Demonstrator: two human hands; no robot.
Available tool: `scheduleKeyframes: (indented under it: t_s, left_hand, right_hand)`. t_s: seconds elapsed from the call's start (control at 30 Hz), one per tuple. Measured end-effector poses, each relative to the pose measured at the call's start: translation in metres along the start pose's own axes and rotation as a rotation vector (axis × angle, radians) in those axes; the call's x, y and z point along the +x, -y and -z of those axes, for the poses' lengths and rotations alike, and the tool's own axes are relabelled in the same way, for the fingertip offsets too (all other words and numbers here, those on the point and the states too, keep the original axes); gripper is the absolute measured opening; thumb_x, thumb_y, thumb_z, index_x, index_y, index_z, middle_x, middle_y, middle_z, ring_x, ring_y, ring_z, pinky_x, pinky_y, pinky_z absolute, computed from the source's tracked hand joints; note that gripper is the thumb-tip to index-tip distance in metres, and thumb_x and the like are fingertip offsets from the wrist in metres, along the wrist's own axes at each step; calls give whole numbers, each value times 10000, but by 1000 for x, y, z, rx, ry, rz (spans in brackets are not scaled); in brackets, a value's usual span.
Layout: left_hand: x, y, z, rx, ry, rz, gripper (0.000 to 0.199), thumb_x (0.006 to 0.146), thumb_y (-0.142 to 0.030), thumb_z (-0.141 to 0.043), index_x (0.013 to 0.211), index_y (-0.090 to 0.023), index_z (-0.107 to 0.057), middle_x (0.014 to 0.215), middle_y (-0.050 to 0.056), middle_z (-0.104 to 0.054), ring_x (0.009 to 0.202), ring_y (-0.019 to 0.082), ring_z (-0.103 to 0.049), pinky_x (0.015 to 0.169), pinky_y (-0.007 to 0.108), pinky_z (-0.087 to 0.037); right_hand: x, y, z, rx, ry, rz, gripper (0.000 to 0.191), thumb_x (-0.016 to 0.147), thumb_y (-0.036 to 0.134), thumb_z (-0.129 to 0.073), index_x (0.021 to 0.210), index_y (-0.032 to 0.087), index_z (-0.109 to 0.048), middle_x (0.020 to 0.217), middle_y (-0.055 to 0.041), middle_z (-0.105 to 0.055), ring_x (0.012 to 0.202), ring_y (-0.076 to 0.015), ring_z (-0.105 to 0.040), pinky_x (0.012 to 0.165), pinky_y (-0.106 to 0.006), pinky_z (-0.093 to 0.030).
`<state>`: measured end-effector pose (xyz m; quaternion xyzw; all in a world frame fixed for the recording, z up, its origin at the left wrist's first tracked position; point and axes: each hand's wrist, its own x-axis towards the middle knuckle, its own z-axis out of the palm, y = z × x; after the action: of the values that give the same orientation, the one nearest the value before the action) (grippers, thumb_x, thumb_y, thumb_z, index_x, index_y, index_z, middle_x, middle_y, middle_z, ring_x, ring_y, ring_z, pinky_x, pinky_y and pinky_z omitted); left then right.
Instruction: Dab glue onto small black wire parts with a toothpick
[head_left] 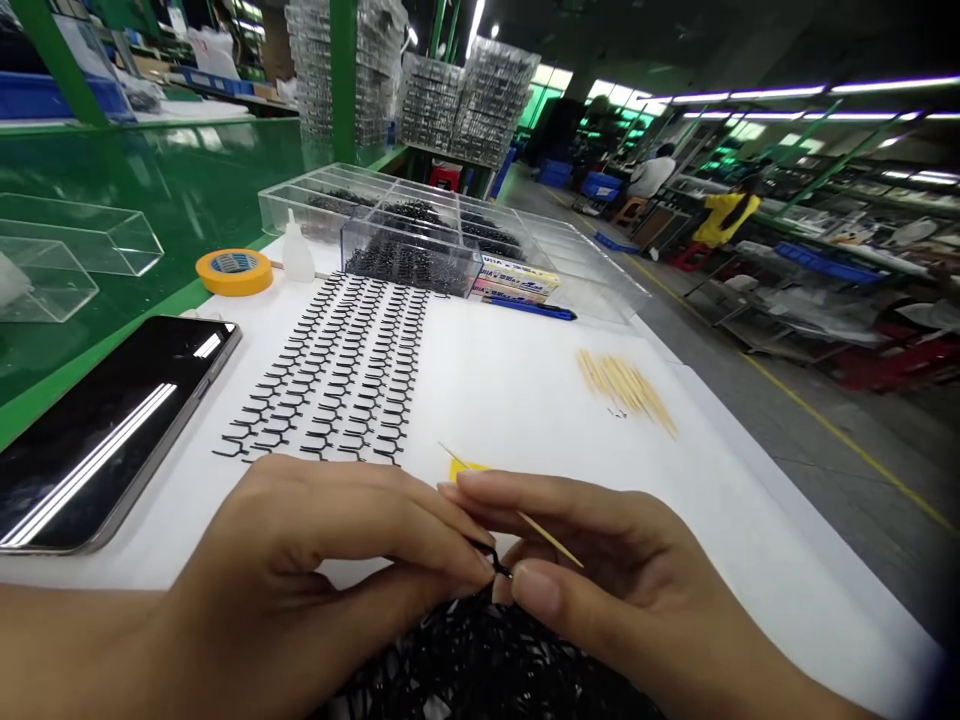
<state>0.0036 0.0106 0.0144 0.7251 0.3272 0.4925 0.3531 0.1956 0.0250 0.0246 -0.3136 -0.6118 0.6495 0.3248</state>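
Far: clear divided tray (551,240), black parts (491,235) in some compartments; clear box (474,270) at its near side, heaped with more. Near: black pile (480,660), near edge cut off. Left hand (322,540) pinched on black piece (498,563), between the hands, partly fingertip-covered; right hand (607,540) half-curled, holding toothpick (551,540), middle hidden.

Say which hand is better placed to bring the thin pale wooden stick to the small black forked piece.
Probably the right hand: it holds the thin pale wooden stick, while the left hand pinches the small black forked piece.
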Motion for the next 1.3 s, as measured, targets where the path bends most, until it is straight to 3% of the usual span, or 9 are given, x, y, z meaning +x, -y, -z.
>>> scheduleKeyframes:
  t_s: [0.1, 0.27, 0.37, 0.53, 0.73, 0.9, 1.03, 1.17, 1.3]
  left_hand:
    - [-3, 2, 0, -8, -10, 9, 136, 779, -83, -640, 813, -207, -682, 824, -78, -730, 788, 45, -682, 765, 49, -509]
    - [-6, 2, -1, -31, -12, 2, 168, 769, -55, -635, 796, -212, -689, 809, -72, -733, 773, 59, -686, 742, 66, -519]
    - [-7, 2, -1, -34, -25, -1, 172, 771, -54, -632, 796, -214, -691, 803, -70, -733, 748, 56, -686, 717, 59, -519]
    - [-9, 4, 1, -10, -1, -49, 178, 771, -54, -632, 832, -214, -681, 851, -63, -733, 788, 71, -686, 738, 77, -532]
    - [-9, 1, 1, 15, 23, -21, 167, 776, -54, -624, 808, -214, -661, 838, -78, -730, 783, 60, -684, 743, 64, -515]
    - [-2, 0, -1, 55, 5, 95, 121, 759, -121, -661, 762, -241, -672, 692, -99, -719, 628, 51, -674, 604, 50, -507]
    - [-1, 0, 1, 50, 30, 98, 122, 754, -125, -672, 750, -247, -663, 632, -115, -699, 559, 26, -645, 561, 24, -482]
    - [-2, 0, 2, 49, 18, 86, 130, 759, -123, -668, 770, -251, -653, 646, -126, -699, 564, 16, -642, 567, 15, -475]
    - [-2, -1, 1, 57, 31, 83, 129, 758, -121, -670, 768, -247, -641, 644, -127, -696, 563, 17, -641, 571, 21, -480]
  right_hand:
    - [-1, -2, 0, -15, -12, 2, 360, 827, 126, -649, 1071, 389, -668, 1035, 56, -699, 959, -116, -652, 830, -192, -534]
    - [-1, -4, 0, 32, 16, -24, 358, 842, 131, -633, 1081, 395, -662, 1074, 59, -684, 941, -78, -639, 608, -46, -510]
    - [-2, -4, -1, 74, 32, -31, 347, 841, 132, -633, 1069, 390, -671, 1063, 59, -688, 847, -53, -646, 582, -22, -489]
    - [-1, -2, -2, 71, 15, -45, 335, 815, 127, -653, 1034, 376, -696, 988, 52, -709, 876, -88, -642, 520, -14, -477]
    - [1, -1, -3, 174, 40, -86, 343, 826, 113, -639, 1052, 367, -690, 1012, 36, -697, 624, -19, -593, 528, -4, -470]
    - [3, 2, -4, 228, 63, -118, 330, 807, 115, -651, 1049, 333, -697, 967, 22, -697, 662, -35, -605, 550, -22, -483]
    - [3, 4, -4, 205, 58, -110, 295, 809, 130, -649, 1021, 325, -712, 850, 32, -701, 550, -13, -563, 553, -27, -480]
    - [4, 3, -3, 21, -5, -97, 237, 782, 295, -696, 1018, 295, -717, 822, -9, -700, 538, -77, -591, 482, -125, -523]
    - [4, 5, -1, -182, -46, -58, 350, 756, 450, -690, 1050, 261, -700, 816, -40, -696, 665, -159, -642, 507, -212, -555]
